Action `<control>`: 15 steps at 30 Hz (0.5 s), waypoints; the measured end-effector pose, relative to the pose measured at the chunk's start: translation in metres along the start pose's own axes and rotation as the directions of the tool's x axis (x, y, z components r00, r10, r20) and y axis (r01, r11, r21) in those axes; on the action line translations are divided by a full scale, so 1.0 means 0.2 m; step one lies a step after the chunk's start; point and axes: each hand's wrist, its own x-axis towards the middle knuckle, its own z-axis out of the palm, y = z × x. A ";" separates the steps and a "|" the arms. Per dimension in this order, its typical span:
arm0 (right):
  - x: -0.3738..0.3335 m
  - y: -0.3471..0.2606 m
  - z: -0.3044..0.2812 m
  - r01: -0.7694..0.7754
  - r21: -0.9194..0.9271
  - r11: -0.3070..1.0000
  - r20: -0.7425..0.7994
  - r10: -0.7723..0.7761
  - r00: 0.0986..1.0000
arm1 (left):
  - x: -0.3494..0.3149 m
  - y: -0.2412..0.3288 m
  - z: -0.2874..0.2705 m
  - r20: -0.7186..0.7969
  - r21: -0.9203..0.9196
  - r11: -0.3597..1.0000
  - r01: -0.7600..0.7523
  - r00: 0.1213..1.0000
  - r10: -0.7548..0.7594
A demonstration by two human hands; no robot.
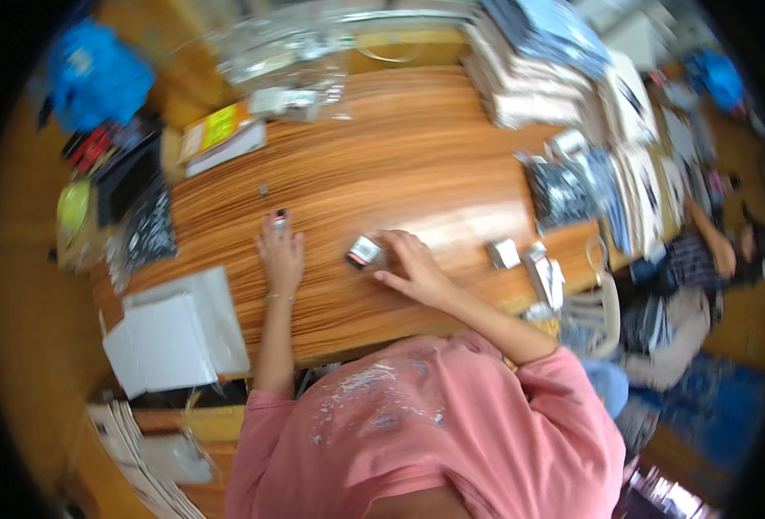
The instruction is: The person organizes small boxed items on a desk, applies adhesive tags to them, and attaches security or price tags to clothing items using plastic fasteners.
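My left hand (282, 259) rests over the wooden table with its fingers stretched out. At its fingertips lies a small dark and silver piece (280, 222), too small to name; the fingers appear to touch it. A tiny grey piece (263, 189) sits just beyond. My right hand (419, 270) is open, thumb and fingers apart, close beside a small white and black box (364, 252) with a red mark. Whether the fingertips touch that box I cannot tell.
White papers (170, 333) lie at the near left, with a bag of dark pieces (150, 227) behind them. Small white boxes (503, 253) stand to the right. Stacked folded garments (529, 78) and another dark packet (560, 190) occupy the far right. A person (702, 251) is at the right.
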 end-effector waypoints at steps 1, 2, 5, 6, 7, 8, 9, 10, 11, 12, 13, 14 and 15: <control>-0.08 -0.02 -0.04 0.009 0.012 1.000 -0.005 -0.009 1.000 | -0.01 -0.01 0.02 -0.033 0.018 1.000 -0.008 0.999 0.009; -0.15 -0.03 -0.07 0.034 0.031 0.999 -0.004 -0.034 0.999 | -0.01 -0.02 0.04 -0.073 0.043 0.999 -0.001 0.997 0.004; -0.42 0.00 -0.16 0.111 -0.022 0.994 0.033 -0.111 0.993 | -0.01 -0.01 0.06 -0.121 -0.030 0.999 0.014 0.993 -0.018; -0.50 0.00 -0.20 0.113 -0.111 0.987 -0.022 -0.116 0.993 | -0.02 0.00 0.06 -0.177 -0.095 0.995 -0.008 0.984 -0.009; -0.57 0.01 -0.24 0.115 -0.200 0.973 -0.066 -0.130 0.989 | -0.03 0.00 0.05 -0.234 -0.162 0.987 -0.024 0.972 -0.015; -0.64 0.03 -0.28 0.113 -0.289 0.951 -0.106 -0.149 0.983 | -0.05 0.01 0.04 -0.289 -0.227 0.973 -0.040 0.957 -0.028; -0.70 0.08 -0.33 -0.011 -0.371 0.929 -0.254 -0.090 0.963 | -0.07 0.01 0.02 -0.330 -0.246 0.969 -0.020 0.942 -0.065; -0.75 0.14 -0.38 -0.142 -0.432 0.891 -0.400 -0.048 0.915 | -0.09 0.05 -0.02 -0.394 -0.299 0.953 -0.055 0.916 -0.071; -0.81 0.20 -0.45 -0.336 -0.398 0.854 -0.567 0.059 0.822 | -0.12 0.10 -0.07 -0.456 -0.348 0.933 -0.091 0.886 -0.084; -0.88 0.26 -0.50 -0.510 -0.321 0.799 -0.714 0.150 0.684 | -0.15 0.16 -0.14 -0.516 -0.386 0.914 -0.128 0.851 -0.098; -0.98 0.35 -0.55 -0.597 -0.267 0.756 -0.765 0.210 0.609 | -0.17 0.27 -0.21 -0.539 -0.390 0.901 -0.188 0.840 -0.058; -1.08 0.44 -0.59 -0.676 -0.209 0.707 -0.807 0.266 0.528 | -0.19 0.41 -0.26 -0.461 -0.549 0.795 -0.258 0.887 -0.031; -1.14 0.49 -0.63 -0.684 -0.193 0.704 -0.762 0.332 0.556 | -0.21 0.57 -0.30 -0.386 -0.688 0.663 -0.294 0.922 0.008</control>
